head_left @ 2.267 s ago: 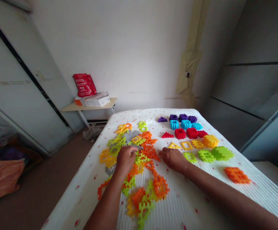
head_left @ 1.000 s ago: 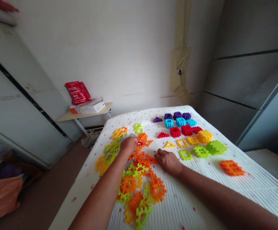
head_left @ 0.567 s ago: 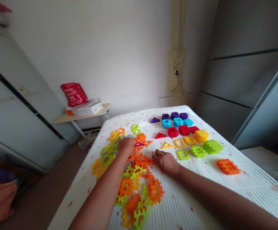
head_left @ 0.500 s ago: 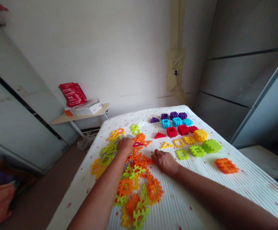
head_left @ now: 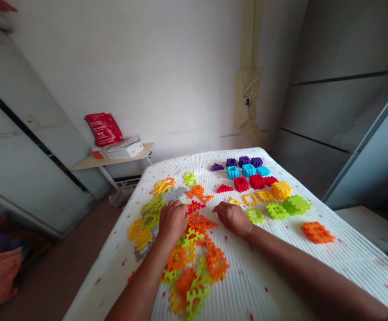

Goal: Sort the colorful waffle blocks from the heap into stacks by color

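Observation:
My left hand (head_left: pixel 174 219) is over the heap of loose plastic building pieces, its fingers closed at the near-left edge of a red triangular piece (head_left: pixel 196 206). The thumb side hides part of that grip. Right of the heap, my right hand (head_left: pixel 233 218) rests low over the white ribbed cover, fingers loosely bent and nothing visible in them. Orange pieces (head_left: pixel 200 223) lie just in front of and between the hands. Grey pieces (head_left: pixel 174 192) show beyond my left fingers. Lime green pieces (head_left: pixel 152 213) lie to the left of that hand.
Sorted stacks stand on the table (head_left: pixel 267 276) at the right: purple (head_left: pixel 244 161), light blue (head_left: pixel 248 170), red (head_left: pixel 257 181), yellow (head_left: pixel 281 190), green (head_left: pixel 296 204) and orange (head_left: pixel 317 232). A side table (head_left: pixel 90 163) by the wall holds a red bag (head_left: pixel 103 129) and a white box (head_left: pixel 130 150).
My left hand has drawn back towards me, uncovering the grey pieces, and the red triangular piece has shifted slightly nearer with it. My right hand has moved slightly forward, its fingers more bent.

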Available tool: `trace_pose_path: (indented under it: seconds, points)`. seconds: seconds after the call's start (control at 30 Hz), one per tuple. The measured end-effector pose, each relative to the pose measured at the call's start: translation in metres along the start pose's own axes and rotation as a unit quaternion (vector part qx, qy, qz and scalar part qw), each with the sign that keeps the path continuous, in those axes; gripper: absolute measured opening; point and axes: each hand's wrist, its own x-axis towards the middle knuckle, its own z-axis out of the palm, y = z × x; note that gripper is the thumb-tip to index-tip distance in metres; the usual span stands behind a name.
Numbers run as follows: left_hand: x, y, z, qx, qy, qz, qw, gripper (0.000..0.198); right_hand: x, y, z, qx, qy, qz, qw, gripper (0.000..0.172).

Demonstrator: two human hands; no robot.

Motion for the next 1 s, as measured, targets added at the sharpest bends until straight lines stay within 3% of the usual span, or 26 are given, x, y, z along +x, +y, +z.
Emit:
trace_pose_path:
  seconds: [0.17, 0.37, 0.57, 0.67, 0.83, 1.0]
  points:
    - [-0.01, 0.015, 0.003, -0.029, 0.022, 0.022, 0.999, 0.011, 0.011, -0.013, -0.013, 0.059, 0.057, -0.027, 0.996, 0.023]
    - [-0.016, 0.025, 0.005, -0.041, 0.033, 0.041, 0.998, 0.012, 0.018, -0.029, -0.015, 0.001, 0.003, -0.049, 0.999, 0.025]
    - [-0.02, 0.029, 0.008, -0.065, 0.045, 0.047, 0.996, 0.013, 0.017, -0.027, -0.017, -0.042, -0.041, -0.072, 0.996, 0.027]
    - [-0.022, 0.026, 0.009, -0.103, 0.076, 0.043, 0.991, 0.014, 0.025, -0.015, -0.025, -0.061, -0.039, -0.059, 0.996, 0.029]
    - [-0.033, 0.01, 0.017, -0.149, 0.174, 0.011, 0.973, 0.022, 0.055, 0.028, -0.05, -0.167, -0.045, 0.051, 0.984, 0.028]
    - [-0.04, -0.004, 0.029, -0.166, 0.211, -0.002, 0.963, 0.015, 0.079, 0.06, -0.057, -0.206, -0.076, 0.089, 0.972, 0.024]
